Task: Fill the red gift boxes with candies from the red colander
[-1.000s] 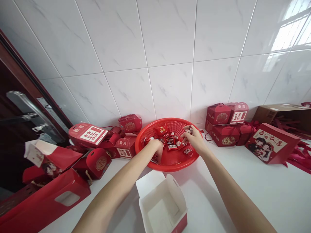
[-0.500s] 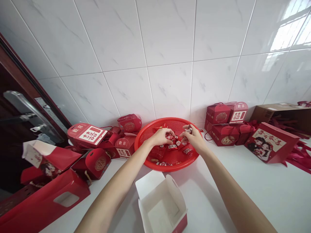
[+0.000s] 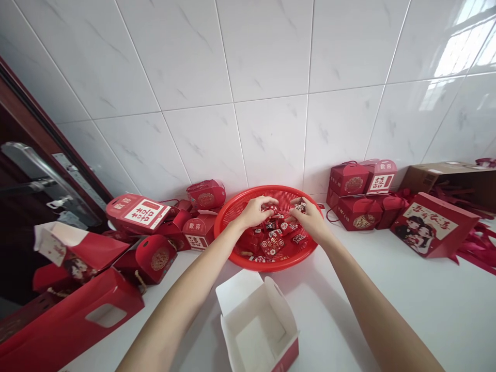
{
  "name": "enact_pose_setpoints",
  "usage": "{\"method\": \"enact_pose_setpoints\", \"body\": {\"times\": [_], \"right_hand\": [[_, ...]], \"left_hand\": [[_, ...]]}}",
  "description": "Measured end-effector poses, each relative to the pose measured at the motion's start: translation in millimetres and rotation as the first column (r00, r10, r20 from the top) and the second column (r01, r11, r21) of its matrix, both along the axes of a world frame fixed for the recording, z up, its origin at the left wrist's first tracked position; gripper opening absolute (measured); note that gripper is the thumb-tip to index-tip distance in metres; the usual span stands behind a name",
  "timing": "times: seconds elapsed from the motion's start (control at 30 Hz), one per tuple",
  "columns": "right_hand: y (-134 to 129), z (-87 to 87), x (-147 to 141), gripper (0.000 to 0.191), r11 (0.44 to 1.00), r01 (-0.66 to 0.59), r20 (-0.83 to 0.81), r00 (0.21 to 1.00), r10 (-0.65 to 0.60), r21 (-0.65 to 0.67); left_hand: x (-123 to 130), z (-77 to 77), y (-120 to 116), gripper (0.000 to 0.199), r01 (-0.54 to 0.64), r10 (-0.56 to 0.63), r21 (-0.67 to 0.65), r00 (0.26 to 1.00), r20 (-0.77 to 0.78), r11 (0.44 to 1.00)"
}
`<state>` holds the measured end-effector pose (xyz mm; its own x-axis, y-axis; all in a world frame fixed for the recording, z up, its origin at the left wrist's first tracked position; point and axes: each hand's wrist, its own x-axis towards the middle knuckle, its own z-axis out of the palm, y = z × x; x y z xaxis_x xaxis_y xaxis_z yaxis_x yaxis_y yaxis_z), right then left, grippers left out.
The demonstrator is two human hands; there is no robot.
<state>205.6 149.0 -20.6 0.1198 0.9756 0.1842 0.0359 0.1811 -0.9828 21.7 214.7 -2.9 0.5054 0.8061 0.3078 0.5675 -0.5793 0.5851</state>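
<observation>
A red plastic basket (image 3: 287,264) holds several red wrapped candies (image 3: 273,243). Over its left part, my left hand (image 3: 256,212) is closed on a red candy packet (image 3: 270,207). On the right side of the basket, my right hand (image 3: 309,217) has its fingers curled round a red and white wrapped candy (image 3: 300,207). Nearer to me, below the basket, stands an open box (image 3: 258,336) with a white inside, its flaps up and nothing visible in it.
Red gift boxes (image 3: 144,213) are heaped on the left by a door handle (image 3: 34,160). More red boxes (image 3: 358,213) are stacked at the right against the tiled wall, beside a printed box (image 3: 430,227) and a cardboard carton (image 3: 457,178) with red ribbons.
My left hand has shifted slightly left and up, with a packet at its fingers. A red patterned packet now shows at the basket's front middle. My right hand has hardly moved.
</observation>
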Motion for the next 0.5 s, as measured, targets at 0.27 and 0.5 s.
{"method": "enact_pose_setpoints", "body": {"times": [0.27, 0.5], "right_hand": [[-4.1, 4.8, 2.3, 0.031, 0.995, -0.096, -0.019, 0.995, 0.095, -0.007], [-3.3, 3.6, 2.8, 0.033, 0.993, -0.117, -0.102, 0.988, 0.115, -0.012]], "left_hand": [[0.6, -4.1, 2.5, 0.048, 0.034, -0.037, 0.030, 0.995, 0.096, 0.999], [-0.9, -9.4, 6.8, 0.042, 0.031, -0.041, 0.046, 0.970, 0.239, 0.998]]}}
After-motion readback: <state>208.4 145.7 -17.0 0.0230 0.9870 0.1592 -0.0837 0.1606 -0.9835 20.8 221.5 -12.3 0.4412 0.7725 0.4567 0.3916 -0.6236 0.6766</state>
